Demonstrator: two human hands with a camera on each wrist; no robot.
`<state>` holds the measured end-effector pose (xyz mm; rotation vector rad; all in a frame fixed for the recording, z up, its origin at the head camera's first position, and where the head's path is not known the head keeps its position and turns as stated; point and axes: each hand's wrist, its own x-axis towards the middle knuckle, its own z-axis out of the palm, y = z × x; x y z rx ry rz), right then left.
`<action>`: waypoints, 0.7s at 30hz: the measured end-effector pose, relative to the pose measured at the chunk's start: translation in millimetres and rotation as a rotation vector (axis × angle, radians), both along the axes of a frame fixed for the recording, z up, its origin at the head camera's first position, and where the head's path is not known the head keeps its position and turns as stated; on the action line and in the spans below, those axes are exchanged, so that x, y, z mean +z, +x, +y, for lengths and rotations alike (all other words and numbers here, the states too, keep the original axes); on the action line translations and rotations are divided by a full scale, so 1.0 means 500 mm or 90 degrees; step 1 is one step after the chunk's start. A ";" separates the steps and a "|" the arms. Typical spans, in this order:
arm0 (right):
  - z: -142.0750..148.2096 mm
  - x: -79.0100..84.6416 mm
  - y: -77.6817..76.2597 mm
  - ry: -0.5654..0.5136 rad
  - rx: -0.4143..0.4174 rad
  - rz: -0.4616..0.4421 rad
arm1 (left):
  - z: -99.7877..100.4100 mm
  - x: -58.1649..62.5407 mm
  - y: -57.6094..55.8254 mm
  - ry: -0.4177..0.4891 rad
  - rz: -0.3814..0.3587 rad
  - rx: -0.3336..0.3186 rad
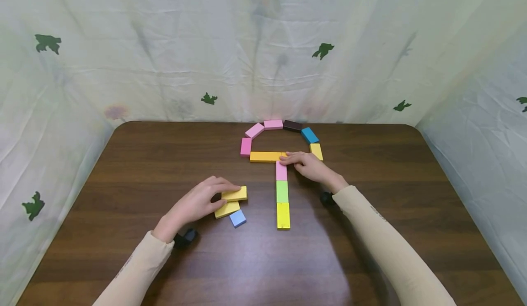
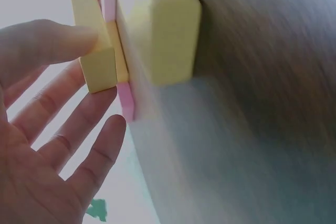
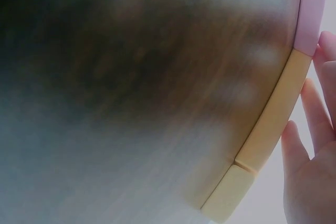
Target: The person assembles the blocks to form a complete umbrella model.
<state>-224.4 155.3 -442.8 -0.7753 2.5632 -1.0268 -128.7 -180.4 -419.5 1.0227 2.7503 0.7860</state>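
My left hand (image 1: 203, 199) pinches a yellow block (image 1: 236, 193) between thumb and fingers, at the left of the block row. The left wrist view shows that block (image 2: 94, 45) raised off the table. Just below it are a second yellow block (image 1: 226, 210) and a small blue block (image 1: 237, 218). My right hand (image 1: 313, 166) lies with extended fingers over the right end of the orange blocks (image 1: 264, 157), its fingertips by the top of the pink block (image 1: 281, 171). In the right wrist view the fingers touch the side of an orange block (image 3: 275, 111).
Above the orange row, an arch runs from a magenta block (image 1: 245, 146) through pink blocks (image 1: 273, 124), a black block (image 1: 293, 125) and a blue one (image 1: 310, 135) to a yellow one (image 1: 316, 151). Green (image 1: 282, 190) and bright yellow (image 1: 283, 215) blocks continue the stem downward.
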 end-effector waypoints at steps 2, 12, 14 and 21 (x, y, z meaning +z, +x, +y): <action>0.000 0.000 0.000 -0.002 0.001 0.001 | 0.007 0.005 0.007 0.008 0.008 -0.011; -0.001 0.001 0.000 0.005 -0.004 0.002 | 0.048 0.011 0.049 0.056 0.051 -0.114; -0.001 0.002 0.000 0.008 -0.005 0.001 | 0.058 0.007 0.058 0.070 0.052 -0.134; -0.001 0.003 0.000 0.004 0.002 0.013 | 0.092 -0.008 0.090 0.079 0.050 -0.176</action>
